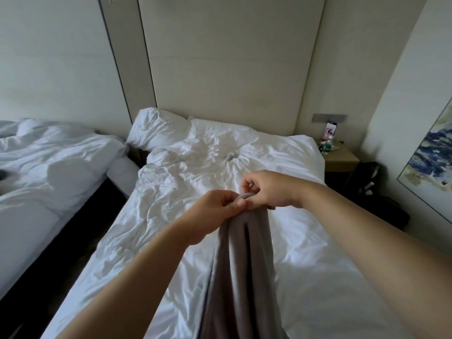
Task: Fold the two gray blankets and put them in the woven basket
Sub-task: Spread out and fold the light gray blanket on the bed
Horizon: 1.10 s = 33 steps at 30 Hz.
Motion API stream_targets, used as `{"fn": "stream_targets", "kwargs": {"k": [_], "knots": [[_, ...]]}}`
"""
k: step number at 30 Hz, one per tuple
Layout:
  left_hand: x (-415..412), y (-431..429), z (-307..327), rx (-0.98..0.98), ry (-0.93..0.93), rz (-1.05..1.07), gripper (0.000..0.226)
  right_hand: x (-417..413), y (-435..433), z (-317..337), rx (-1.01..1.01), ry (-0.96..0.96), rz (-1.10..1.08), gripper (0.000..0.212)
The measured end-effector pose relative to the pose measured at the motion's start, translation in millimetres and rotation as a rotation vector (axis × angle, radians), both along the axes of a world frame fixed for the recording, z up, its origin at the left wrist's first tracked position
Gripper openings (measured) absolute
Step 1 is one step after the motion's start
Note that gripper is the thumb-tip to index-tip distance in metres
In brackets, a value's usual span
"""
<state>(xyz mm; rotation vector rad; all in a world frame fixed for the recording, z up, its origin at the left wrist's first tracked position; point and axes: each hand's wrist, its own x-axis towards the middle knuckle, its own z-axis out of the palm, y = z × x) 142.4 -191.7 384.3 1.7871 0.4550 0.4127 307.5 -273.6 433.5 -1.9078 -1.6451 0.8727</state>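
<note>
While left hand (215, 212) and right hand (267, 189) pinch it, the gray blanket (242, 270) hangs bunched.

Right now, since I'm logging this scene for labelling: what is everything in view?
blanket: one in view, gray, hanging from both hands over the middle bed
middle bed: one, white bedding, centre
left bed: one, white bedding, far left
pillow: one, white, head of middle bed
nightstand: one, light wood, right of middle bed
bottle: one, greenish, on nightstand
painting: one, blue and beige, right wall
bag: one, black, floor beside nightstand
basket: none in view
left hand: one, pinches blanket's top edge
right hand: one, fingers curled round blanket's top edge
</note>
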Motion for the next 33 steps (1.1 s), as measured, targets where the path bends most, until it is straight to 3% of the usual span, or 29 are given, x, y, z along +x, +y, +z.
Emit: {"fn": "stream_targets", "kwargs": {"k": [5,8,10,12,17,20,23,28,31,33], "knots": [[-15,2,-5,0.072,0.079,-0.005,0.035,5,9,-14,-0.266,0.182,0.139,0.016],[-30,9,-7,-0.024,0.03,-0.054,0.018,10,15,-16,-0.364,0.215,0.202,0.053],[-39,10,-4,-0.037,0.025,-0.131,0.015,5,21,-17,-0.397,0.192,0.275,0.067],[-45,12,-1,0.002,0.037,-0.152,0.013,-6,28,-17,-0.421,0.159,0.35,0.062],[-60,18,8,-0.064,-0.02,-0.178,0.013,-24,38,-33,-0.555,-0.056,0.367,0.02],[-71,27,15,-0.102,0.011,-0.217,0.013,-12,39,-45,-0.62,-0.273,0.304,0.021],[-79,42,15,0.003,0.092,-0.036,0.008,12,40,-40,-0.446,-0.361,0.13,0.01],[-71,63,6,0.548,0.24,0.374,0.02,51,47,-22,0.046,-0.517,-0.176,0.015],[-63,65,-17,0.61,0.15,0.577,0.012,58,42,-40,0.124,-0.672,-0.217,0.006],[-60,66,-45,0.657,0.155,0.648,0.008,57,32,-74,0.096,-0.74,-0.178,0.013]]}}
